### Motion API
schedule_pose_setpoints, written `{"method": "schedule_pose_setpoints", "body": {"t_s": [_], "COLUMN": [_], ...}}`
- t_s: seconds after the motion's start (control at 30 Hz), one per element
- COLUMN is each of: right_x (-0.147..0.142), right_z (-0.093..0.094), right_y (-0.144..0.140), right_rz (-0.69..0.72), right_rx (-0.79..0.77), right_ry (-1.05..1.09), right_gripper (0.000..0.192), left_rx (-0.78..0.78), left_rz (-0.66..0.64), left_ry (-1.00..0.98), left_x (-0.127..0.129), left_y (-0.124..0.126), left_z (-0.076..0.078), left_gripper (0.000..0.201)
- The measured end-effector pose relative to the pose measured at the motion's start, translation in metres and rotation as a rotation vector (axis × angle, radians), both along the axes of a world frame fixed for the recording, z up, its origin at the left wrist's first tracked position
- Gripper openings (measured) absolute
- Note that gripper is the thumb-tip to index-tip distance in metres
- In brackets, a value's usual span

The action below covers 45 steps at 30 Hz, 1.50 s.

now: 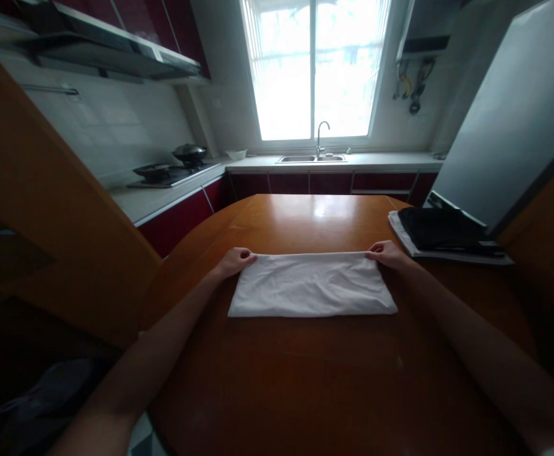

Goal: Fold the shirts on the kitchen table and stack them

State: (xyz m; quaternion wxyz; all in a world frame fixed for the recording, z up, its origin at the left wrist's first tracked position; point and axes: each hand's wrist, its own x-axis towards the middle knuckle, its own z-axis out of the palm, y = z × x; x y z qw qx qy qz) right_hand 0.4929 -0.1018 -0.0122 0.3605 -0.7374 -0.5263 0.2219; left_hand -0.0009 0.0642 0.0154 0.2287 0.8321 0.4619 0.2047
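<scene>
A folded white cloth [311, 288] lies flat on the round wooden table [305, 380], wider than it is deep. My left hand [235, 261] pinches the cloth's far left corner. My right hand [387, 253] pinches the far right corner. Both arms reach forward from the near edge of the table, one on each side of the cloth.
A stack of folded dark and light cloths [440, 233] sits at the table's right, next to a grey fridge [514, 120]. Behind the table run a counter with a sink and tap [318, 152], a stove with pans [175, 170] and a bright window [314, 63].
</scene>
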Motion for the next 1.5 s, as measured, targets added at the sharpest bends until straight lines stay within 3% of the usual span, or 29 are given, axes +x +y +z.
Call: {"method": "schedule_pose_setpoints", "body": {"t_s": [0.17, 0.33, 0.47, 0.6, 0.77, 0.97, 1.07, 1.13, 1.23, 1.33, 1.5], "right_x": [-0.002, -0.045, -0.105, -0.146, -0.148, -0.140, -0.146, -0.155, -0.177, -0.199, -0.208], "right_z": [0.005, 0.025, 0.031, 0.016, -0.007, -0.010, -0.005, 0.001, 0.007, 0.006, -0.004], "right_y": [-0.007, -0.023, -0.035, -0.041, -0.037, -0.034, -0.037, -0.042, -0.050, -0.056, -0.054], "right_rz": [-0.085, -0.268, -0.084, 0.046, 0.047, 0.070, 0.050, 0.039, 0.103, 0.250, 0.340], "right_rx": [0.019, 0.147, 0.216, 0.140, -0.081, -0.099, -0.100, -0.034, 0.117, 0.134, -0.002], "right_ry": [-0.171, -0.458, -0.553, -0.616, -0.619, -0.626, -0.637, -0.681, -0.751, -0.721, -0.634], "right_gripper": [0.019, 0.024, 0.028, 0.043, 0.062, 0.063, 0.062, 0.059, 0.056, 0.057, 0.062], "left_rx": [0.078, 0.129, 0.186, 0.180, 0.173, 0.226, 0.314, 0.385, 0.431, 0.406, 0.329], "left_rz": [0.043, 0.032, 0.025, 0.007, 0.027, 0.106, 0.065, -0.055, -0.277, -0.398, -0.429], "left_ry": [0.023, -0.002, -0.037, -0.026, -0.006, 0.042, 0.064, 0.089, 0.154, 0.240, 0.323], "left_x": [0.004, 0.005, 0.005, 0.005, 0.006, 0.012, 0.029, 0.049, 0.086, 0.114, 0.122], "left_y": [-0.004, -0.007, -0.007, -0.008, -0.008, -0.012, -0.033, -0.058, -0.105, -0.140, -0.151], "left_z": [-0.001, -0.005, -0.006, -0.007, -0.011, -0.007, 0.001, 0.003, -0.004, -0.018, -0.030], "left_gripper": [0.046, 0.045, 0.045, 0.045, 0.042, 0.030, 0.035, 0.040, 0.049, 0.056, 0.061]}}
